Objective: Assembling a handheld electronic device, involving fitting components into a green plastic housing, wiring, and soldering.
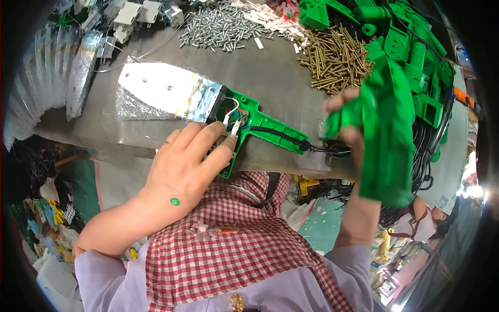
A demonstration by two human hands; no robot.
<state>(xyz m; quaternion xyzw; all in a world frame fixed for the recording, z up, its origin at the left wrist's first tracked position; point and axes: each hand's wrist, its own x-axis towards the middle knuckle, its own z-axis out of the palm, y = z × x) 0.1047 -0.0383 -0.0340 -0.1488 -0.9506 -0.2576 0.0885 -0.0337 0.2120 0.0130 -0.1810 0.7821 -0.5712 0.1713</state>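
Observation:
On the bench lies a green plastic handle housing [270,130] with its inside facing up, a black cable running along its handle. A bright flat metal blade-shaped plate [156,88] joins its left end. Bent over the housing, my left hand [187,161] presses its fingertips on white-sleeved wires [235,128] inside; its thumb is hidden. My right hand [352,122] grips another green plastic housing part [387,151], raised right of the open housing and smeared by motion. The palm is behind that part.
Silver screws [221,27], white strips [278,21] and long brass-coloured screws [335,58] lie in heaps along the far side. Green housings [410,41] with black cables crowd the right. Clear plastic-wrapped blades [49,78] and white-grey parts [130,15] lie left.

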